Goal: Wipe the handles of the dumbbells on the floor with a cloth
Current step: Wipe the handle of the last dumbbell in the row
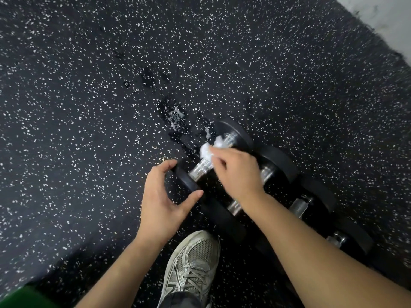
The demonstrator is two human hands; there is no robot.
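Several black dumbbells with chrome handles lie side by side in a row on the speckled floor. The farthest dumbbell (201, 167) has its near head cupped by my left hand (165, 196), thumb and fingers around the disc's rim. My right hand (236, 167) pinches a crumpled white cloth (209, 151) against the upper part of that chrome handle. The second dumbbell (268, 172) lies partly under my right hand and forearm. A third dumbbell (300, 206) and another dumbbell (338, 238) lie closer on the right.
My grey mesh sneaker (192, 267) stands on the black speckled rubber floor (89, 107) just below the dumbbells. A wet patch (175, 117) glistens on the floor beyond the row. A pale wall base (382, 21) runs along the top right corner.
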